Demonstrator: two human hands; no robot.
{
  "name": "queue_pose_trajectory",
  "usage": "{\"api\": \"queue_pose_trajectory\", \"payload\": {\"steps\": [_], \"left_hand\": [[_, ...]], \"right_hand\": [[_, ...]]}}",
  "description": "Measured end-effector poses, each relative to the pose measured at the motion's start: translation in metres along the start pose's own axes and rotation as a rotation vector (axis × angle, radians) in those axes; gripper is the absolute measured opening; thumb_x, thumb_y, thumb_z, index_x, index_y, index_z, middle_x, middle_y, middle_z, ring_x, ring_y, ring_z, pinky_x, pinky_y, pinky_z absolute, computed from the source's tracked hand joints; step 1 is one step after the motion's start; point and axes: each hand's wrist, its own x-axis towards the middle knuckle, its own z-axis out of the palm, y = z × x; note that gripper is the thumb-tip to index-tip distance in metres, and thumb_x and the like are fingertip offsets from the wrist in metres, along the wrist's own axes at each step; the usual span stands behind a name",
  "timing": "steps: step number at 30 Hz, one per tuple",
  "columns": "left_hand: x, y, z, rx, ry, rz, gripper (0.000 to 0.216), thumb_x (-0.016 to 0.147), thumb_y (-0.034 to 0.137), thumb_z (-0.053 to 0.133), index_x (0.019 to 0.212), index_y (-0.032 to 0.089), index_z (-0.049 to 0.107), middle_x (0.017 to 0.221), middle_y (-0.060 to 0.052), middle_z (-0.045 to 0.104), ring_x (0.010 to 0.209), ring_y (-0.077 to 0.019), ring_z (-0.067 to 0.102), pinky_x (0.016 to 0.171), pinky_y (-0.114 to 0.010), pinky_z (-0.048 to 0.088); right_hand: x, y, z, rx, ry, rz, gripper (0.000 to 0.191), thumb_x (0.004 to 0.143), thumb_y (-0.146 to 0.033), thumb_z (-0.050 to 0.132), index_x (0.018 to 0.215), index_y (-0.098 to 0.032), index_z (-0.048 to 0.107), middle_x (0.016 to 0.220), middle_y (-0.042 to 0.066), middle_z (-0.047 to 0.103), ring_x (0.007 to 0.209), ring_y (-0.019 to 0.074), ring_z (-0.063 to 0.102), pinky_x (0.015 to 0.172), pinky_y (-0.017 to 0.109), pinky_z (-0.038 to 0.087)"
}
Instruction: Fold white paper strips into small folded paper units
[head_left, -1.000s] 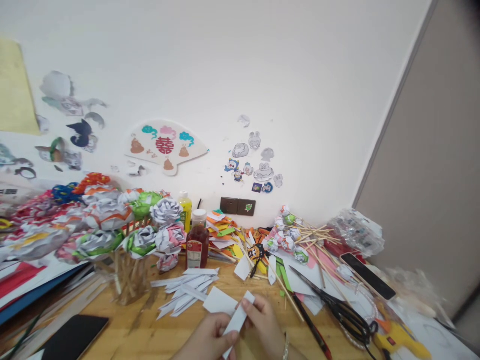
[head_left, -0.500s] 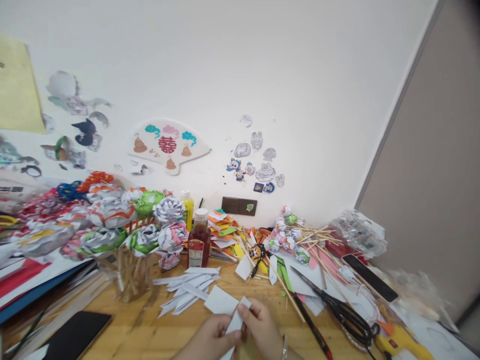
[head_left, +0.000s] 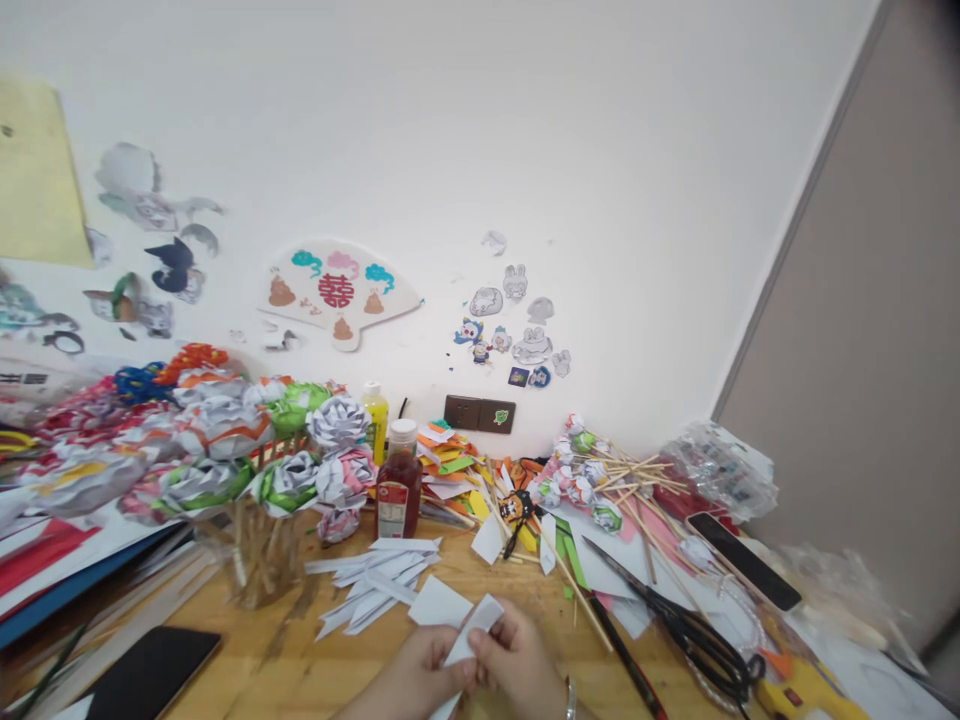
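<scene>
A narrow folded strip of white paper [head_left: 480, 618] slants up between my two hands near the front edge of the view. My left hand [head_left: 427, 668] pinches its lower part, thumb on top. Higher up, my right hand [head_left: 516, 650] grips the strip's right side with thumb and fingers; a bracelet circles that wrist. Just behind my fingers lies a flat white paper piece [head_left: 441, 602]. Left of it is a loose pile of folded white paper strips [head_left: 379, 585] on the wooden table [head_left: 300, 650].
Paper flowers on sticks [head_left: 214, 430] stand at left, beside a red-brown bottle [head_left: 399, 485]. Black scissors [head_left: 694, 635], a red-and-black pen-like tool [head_left: 626, 655], a phone [head_left: 742, 560] and a yellow glue gun [head_left: 802, 695] lie to the right. A dark flat object [head_left: 157, 670] sits front left.
The paper strip's upper end has tipped slightly to the right, and more of its face shows. Both hands have sunk a little and keep their hold.
</scene>
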Motion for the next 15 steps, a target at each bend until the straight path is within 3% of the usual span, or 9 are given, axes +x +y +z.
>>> {"api": "queue_pose_trajectory", "payload": {"steps": [5, 11, 15], "left_hand": [[-0.0012, 0.0008, -0.0041, 0.029, -0.052, 0.059, 0.039, 0.057, 0.052, 0.054, 0.061, 0.013, 0.056, 0.045, 0.006, 0.044, 0.036, -0.0037, 0.032, 0.034, -0.014, 0.021], [0.0033, 0.0013, -0.0092, 0.039, -0.198, 0.169, 0.04, 0.056, 0.053, 0.056, 0.067, 0.015, 0.06, 0.067, 0.001, 0.055, 0.065, -0.0118, 0.046, 0.055, -0.016, 0.034], [0.0031, 0.0027, -0.0101, 0.04, -0.238, 0.244, 0.043, 0.059, 0.055, 0.051, 0.071, 0.015, 0.061, 0.065, 0.001, 0.053, 0.064, -0.012, 0.043, 0.058, -0.018, 0.032]], "right_hand": [[0.0033, -0.0039, -0.0018, -0.089, 0.016, 0.022, 0.035, 0.065, -0.047, 0.054, 0.071, -0.013, 0.051, 0.038, -0.007, 0.044, 0.028, 0.0041, 0.034, 0.03, 0.015, 0.021], [0.0044, -0.0098, 0.0011, -0.135, 0.017, 0.032, 0.04, 0.06, -0.054, 0.053, 0.066, -0.014, 0.048, 0.037, -0.008, 0.042, 0.026, 0.0023, 0.027, 0.028, 0.015, 0.017], [0.0057, -0.0083, 0.0004, -0.141, 0.015, 0.03, 0.043, 0.058, -0.056, 0.053, 0.067, -0.014, 0.047, 0.036, -0.008, 0.042, 0.026, 0.0023, 0.028, 0.028, 0.014, 0.018]]}}
